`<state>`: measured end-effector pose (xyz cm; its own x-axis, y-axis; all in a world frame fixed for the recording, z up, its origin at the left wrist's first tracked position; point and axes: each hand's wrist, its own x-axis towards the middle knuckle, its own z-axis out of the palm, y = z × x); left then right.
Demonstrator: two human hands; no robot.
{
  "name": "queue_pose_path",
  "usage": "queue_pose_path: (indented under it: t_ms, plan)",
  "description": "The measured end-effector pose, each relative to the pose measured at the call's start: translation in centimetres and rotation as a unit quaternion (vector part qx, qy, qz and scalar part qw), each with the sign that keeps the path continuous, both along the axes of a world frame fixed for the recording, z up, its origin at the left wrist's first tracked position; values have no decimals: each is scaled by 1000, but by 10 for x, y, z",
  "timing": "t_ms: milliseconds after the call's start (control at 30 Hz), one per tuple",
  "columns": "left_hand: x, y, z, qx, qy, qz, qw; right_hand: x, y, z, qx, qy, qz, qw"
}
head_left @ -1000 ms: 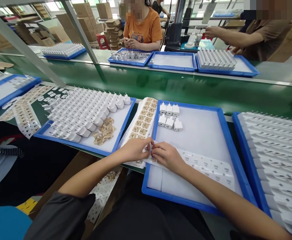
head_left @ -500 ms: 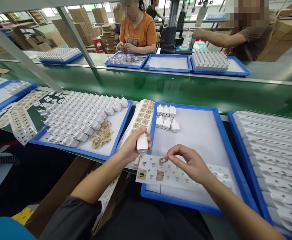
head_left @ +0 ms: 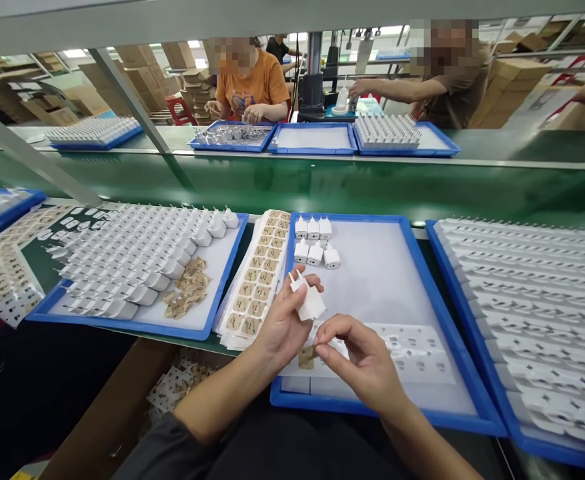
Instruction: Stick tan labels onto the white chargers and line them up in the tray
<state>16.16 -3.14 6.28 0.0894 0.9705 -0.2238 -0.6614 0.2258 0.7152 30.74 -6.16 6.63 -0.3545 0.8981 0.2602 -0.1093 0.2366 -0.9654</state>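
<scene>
My left hand (head_left: 283, 327) holds a white plug adapter (head_left: 309, 301) with its prongs pointing up-left, above the near edge of the middle blue tray (head_left: 425, 267). My right hand (head_left: 359, 359) pinches a small tan sticker (head_left: 306, 357) just below the adapter, close to my left fingers. A white backing sheet (head_left: 412, 350) with empty sticker cut-outs lies in the tray under my hands. Several finished adapters (head_left: 315, 241) stand in two short rows at the tray's far left corner.
A sheet of tan stickers (head_left: 257, 280) lies between the trays. The left tray (head_left: 137, 267) holds rows of adapters and loose tan scraps (head_left: 185, 293). A full tray (head_left: 527, 300) sits at right. Across the green conveyor (head_left: 322, 183), two people work at more trays.
My left hand turned the adapter and brought it lower toward my right hand. My right hand carried the peeled sticker in close beneath it. The backing sheet has dropped flat into the tray.
</scene>
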Motion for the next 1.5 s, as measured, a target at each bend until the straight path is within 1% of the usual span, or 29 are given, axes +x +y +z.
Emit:
queue_pose_path:
  t_ms: [100,167,267,333,400,467,533,600,700,767,800,833,933,1100,1500]
  plan:
    - [2,-2,-5,3,24,13,1000,3,-2,-1,-25,8,45,999]
    - [4,-3,-6,21,40,3,999,3,-1,-1,-38,19,55,998]
    - [3,-3,-5,58,58,-6,997,4,1,-2,-64,50,42,996]
    - [-2,-1,-6,73,72,-6,995,4,3,-3,-94,85,33,991]
    - [-11,1,-10,96,104,1,990,5,4,-3,-124,114,17,985]
    - [-24,1,-17,136,152,11,979,6,5,-4,-138,131,-4,982]
    - [-37,-1,-25,180,217,7,959,7,5,-4,-139,136,-14,981]
    - [-47,-6,-32,219,294,-11,930,7,5,-4,-135,128,-12,982]
    - [-54,-15,-35,290,413,-2,863,6,6,-3,-115,79,-29,990]
    - [-54,-19,-34,340,453,21,824,5,6,-1,-85,41,-63,994]
    - [-53,-21,-33,360,458,29,812,5,6,0,-68,25,-82,994]
    - [-51,-22,-32,374,456,33,807,4,7,2,-53,14,-98,994]
    - [-47,-24,-29,391,438,30,809,3,8,6,-34,6,-119,992]
    - [-45,-25,-25,389,417,23,821,1,9,11,-30,-3,-111,993]
    - [-45,-25,-23,387,416,19,823,1,9,11,-21,-5,-112,993]
